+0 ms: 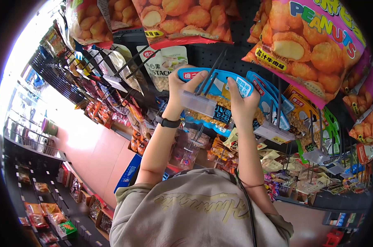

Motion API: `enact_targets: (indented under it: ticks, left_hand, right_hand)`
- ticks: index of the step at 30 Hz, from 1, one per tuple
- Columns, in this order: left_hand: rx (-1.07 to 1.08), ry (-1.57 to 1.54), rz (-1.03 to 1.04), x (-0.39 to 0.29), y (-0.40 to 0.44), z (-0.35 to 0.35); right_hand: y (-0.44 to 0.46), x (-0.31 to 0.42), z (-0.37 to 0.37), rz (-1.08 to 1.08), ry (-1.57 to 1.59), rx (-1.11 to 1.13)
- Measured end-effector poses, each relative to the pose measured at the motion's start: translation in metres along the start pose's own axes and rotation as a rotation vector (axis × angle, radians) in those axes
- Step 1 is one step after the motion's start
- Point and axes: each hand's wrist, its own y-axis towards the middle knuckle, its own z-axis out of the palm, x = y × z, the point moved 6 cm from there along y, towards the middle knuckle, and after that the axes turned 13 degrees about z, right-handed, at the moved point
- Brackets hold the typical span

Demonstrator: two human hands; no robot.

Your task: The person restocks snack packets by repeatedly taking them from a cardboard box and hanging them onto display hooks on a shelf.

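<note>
A blue snack bag with a window showing golden nut-like pieces is at a metal peg hook on the display rack. My left hand is closed on the bag's left side, its thumb over the front near the top. My right hand grips the right side, thumb pointing up along the front. The hook's prongs and a clear price-tag holder stand in front of the bag and hide part of it. I cannot tell whether the bag is fully on the hook. A dark watch is on my left wrist.
Large peanut bags hang above and right. A white pistachio bag hangs behind my left hand. More blue bags, then orange and green ones, hang rightward. Hooks with tag holders stick out. Low shelves stand at lower left.
</note>
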Motion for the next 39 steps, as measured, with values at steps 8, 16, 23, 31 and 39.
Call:
enact_targets:
  ticks: [8, 16, 23, 31, 39]
  left_hand:
    - [0.047, -0.103, -0.027, 0.026, 0.023, 0.017]
    - [0.043, -0.123, -0.056, 0.031, 0.013, 0.013]
    - [0.113, -0.148, 0.048, 0.010, -0.043, -0.041]
    - [-0.288, 0.051, -0.403, -0.007, -0.219, -0.204]
    - [-0.508, 0.643, -0.845, 0.048, -0.447, -0.308]
  right_hand:
    - [0.032, -0.026, 0.004, -0.048, 0.078, -0.038]
    - [0.022, -0.027, -0.002, -0.072, 0.063, -0.105]
    - [-0.023, -0.042, 0.010, -0.417, 0.008, -0.093]
    - [-0.104, -0.088, 0.048, -0.400, -0.080, 0.023]
    - [-0.229, -0.155, 0.109, -0.503, -0.362, 0.612]
